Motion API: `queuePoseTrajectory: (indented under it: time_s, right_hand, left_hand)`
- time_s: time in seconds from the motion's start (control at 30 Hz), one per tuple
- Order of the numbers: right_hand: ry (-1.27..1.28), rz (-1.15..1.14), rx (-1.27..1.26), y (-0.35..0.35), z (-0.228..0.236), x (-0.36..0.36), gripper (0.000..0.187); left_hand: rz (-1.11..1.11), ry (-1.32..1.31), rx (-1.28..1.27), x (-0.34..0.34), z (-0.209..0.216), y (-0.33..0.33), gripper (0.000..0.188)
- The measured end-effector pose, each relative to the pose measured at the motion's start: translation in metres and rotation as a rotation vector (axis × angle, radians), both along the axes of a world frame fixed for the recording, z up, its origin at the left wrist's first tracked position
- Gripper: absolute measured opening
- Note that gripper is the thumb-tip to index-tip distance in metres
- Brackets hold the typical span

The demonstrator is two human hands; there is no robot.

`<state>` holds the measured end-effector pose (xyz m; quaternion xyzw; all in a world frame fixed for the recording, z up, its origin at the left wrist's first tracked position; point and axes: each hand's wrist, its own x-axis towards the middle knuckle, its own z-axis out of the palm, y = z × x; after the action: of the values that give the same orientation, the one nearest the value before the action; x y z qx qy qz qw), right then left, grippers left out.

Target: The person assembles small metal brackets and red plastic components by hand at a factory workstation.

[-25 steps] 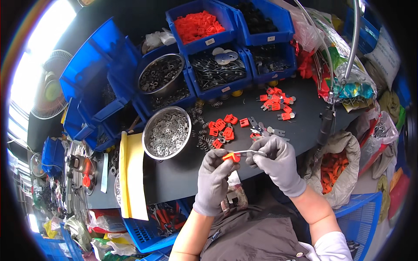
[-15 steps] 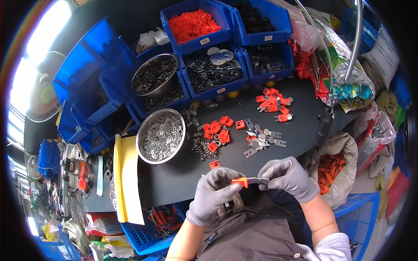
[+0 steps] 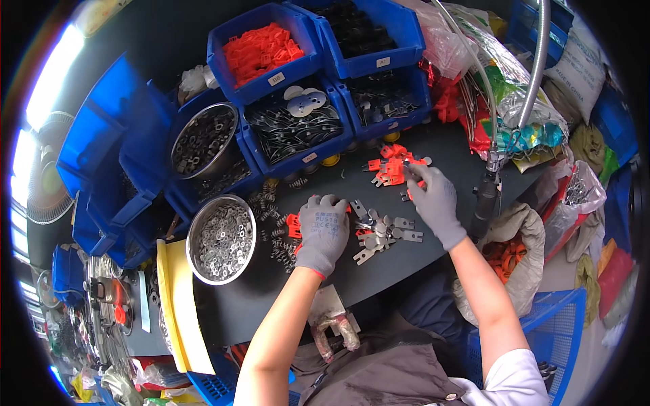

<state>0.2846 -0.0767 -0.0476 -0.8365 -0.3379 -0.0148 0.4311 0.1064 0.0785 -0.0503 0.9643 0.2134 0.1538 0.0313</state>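
Observation:
My left hand [image 3: 323, 230], in a grey glove, is curled palm down over the small orange plastic pieces [image 3: 294, 226]. Its fingertips are hidden, so what they hold cannot be made out. Farther right, my gloved right hand [image 3: 435, 206] reaches to a heap of orange pieces with metal plates in them [image 3: 391, 168]. The fingers of that hand are apart, with its tips touching the heap's near right edge. Flat metal plates with forked ends [image 3: 379, 237] lie in a loose pile between my hands. Small coil springs [image 3: 274, 230] are scattered left of my left hand.
A steel bowl of small metal parts [image 3: 222, 240] stands at the left. Behind it are a second bowl [image 3: 204, 141] and blue bins [image 3: 277, 76] of orange, black and metal parts. A dark tool [image 3: 486, 196] hangs at the right, near a sack of orange parts [image 3: 504, 257].
My hands have parted from the orange piece and metal plate they held together near me. The left has moved forward onto the orange pieces, the right forward to the heap. The view has shifted.

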Motion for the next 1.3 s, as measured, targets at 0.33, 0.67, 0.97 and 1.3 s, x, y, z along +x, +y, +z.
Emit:
queuePoseTrajectory:
  time_s: [0.33,0.67,0.97,1.3]
  right_hand:
    - [-0.148,0.424,-0.501,-0.01,0.02,-0.032,0.022]
    - [0.813,0.504,0.61,-0.033,0.082,-0.133,0.009]
    - [0.86,0.537,0.5,-0.054,0.08,-0.146,0.007]
    - [0.654,0.171,0.25,-0.022,0.043,-0.067,0.014]
  left_hand:
    - [-0.155,-0.381,-0.637,-0.032,0.043,-0.021,0.024]
    - [0.026,-0.872,-1.645,-0.105,0.052,-0.073,0.023]
    - [-0.052,-0.761,-1.602,-0.127,0.059,-0.087,0.025]
    - [-0.158,-0.39,-0.532,-0.062,0.056,-0.027,0.047]
